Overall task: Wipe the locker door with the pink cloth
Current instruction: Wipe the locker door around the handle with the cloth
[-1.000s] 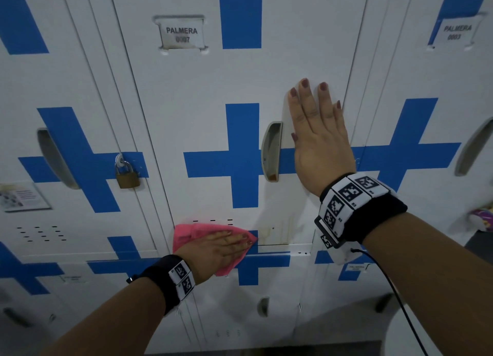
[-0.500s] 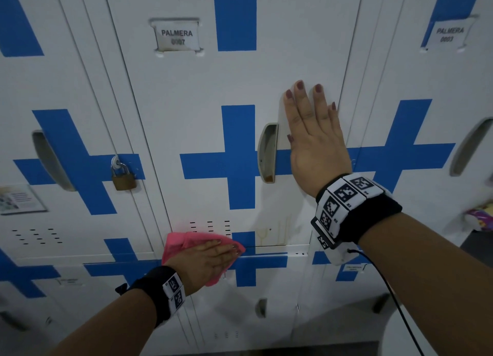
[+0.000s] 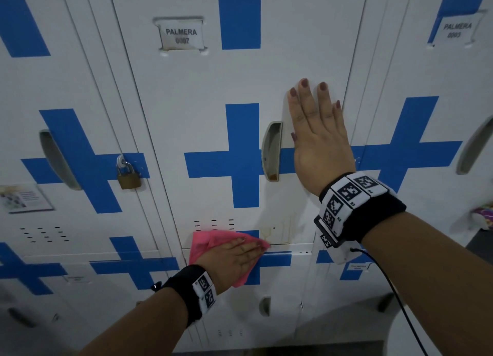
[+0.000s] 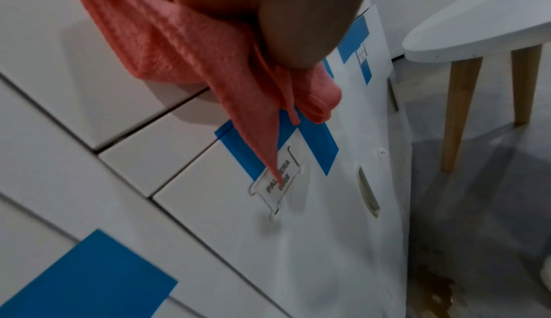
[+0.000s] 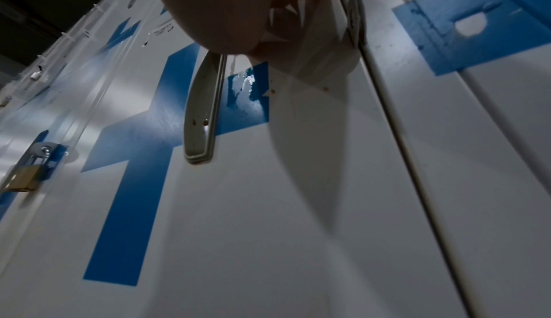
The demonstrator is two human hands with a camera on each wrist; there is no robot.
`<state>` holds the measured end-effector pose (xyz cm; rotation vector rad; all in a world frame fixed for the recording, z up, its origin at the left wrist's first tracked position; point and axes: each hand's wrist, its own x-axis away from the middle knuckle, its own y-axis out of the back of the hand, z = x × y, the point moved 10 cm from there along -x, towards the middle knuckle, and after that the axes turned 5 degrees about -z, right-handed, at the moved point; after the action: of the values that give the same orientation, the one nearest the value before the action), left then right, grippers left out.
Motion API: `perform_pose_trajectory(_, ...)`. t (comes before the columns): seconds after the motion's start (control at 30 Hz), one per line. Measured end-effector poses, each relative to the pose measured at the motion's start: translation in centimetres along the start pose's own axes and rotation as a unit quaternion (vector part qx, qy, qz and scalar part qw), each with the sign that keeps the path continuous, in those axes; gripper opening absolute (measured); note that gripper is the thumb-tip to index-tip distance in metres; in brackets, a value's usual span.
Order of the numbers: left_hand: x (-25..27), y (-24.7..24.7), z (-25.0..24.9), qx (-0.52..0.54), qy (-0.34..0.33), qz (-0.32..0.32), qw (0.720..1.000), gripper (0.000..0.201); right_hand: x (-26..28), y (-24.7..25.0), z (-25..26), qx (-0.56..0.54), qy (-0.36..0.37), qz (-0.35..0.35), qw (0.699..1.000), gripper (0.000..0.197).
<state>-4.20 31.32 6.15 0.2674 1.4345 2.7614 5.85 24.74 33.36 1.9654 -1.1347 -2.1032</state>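
The white locker door with a blue cross and a label reading PALMERA 0007 fills the middle of the head view. My left hand presses the pink cloth flat against the door's bottom edge, fingers straight and pointing right. In the left wrist view the pink cloth bunches under my palm, a corner hanging down. Flat on the door, just right of the recessed handle, lies my right hand, fingers straight and pointing up. Faint brownish stains mark the door right of the cloth.
A brass padlock hangs on the left neighbouring locker. More lockers stand to the right and below. A white round table with wooden legs stands on the grey floor to the right, with a brownish spill by the locker base.
My left hand slid the cloth left along the door's bottom edge, then back to the right. The right hand has stayed pressed on the door.
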Motion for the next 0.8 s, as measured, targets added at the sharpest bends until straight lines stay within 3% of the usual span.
perform_pose_trajectory(0.07,-0.4,2.4,-0.2,0.020,-0.019,-0.082,0.996,0.073,0.0,0.0,0.0,0.003,0.001,0.000,1.000,0.088)
perform_pose_trajectory(0.17,-0.1,6.5,0.9,0.124,-0.011,-0.228,0.966,0.046,0.0,0.0,0.0,0.003,0.001,0.000,1.000,0.087)
perform_pose_trajectory(0.3,1.9,10.6,4.8,0.197,0.108,-0.350,0.909,0.065,0.0,0.0,0.0,0.005,0.002,-0.004,1.000,0.087)
perform_pose_trajectory(0.4,3.1,13.4,6.4,0.206,0.129,-0.428,0.871,0.059,0.0,0.0,0.1,0.003,0.003,-0.006,1.000,0.087)
perform_pose_trajectory(0.47,2.5,14.0,6.9,0.183,0.128,-0.433,0.873,0.046,0.0,0.1,0.1,0.001,0.004,-0.008,1.000,0.086)
perform_pose_trajectory(0.53,1.3,13.2,7.0,0.153,0.118,-0.408,0.893,0.042,0.0,0.1,0.1,0.004,0.004,-0.007,1.000,0.087)
perform_pose_trajectory(0.67,-0.4,10.8,6.3,0.126,0.068,-0.357,0.923,0.059,0.0,0.1,0.0,0.001,0.001,-0.006,1.000,0.086)
perform_pose_trajectory(0.8,-1.0,9.6,5.7,0.129,0.052,-0.329,0.934,0.072,0.0,0.1,0.2,-0.003,-0.004,-0.007,1.000,0.086)
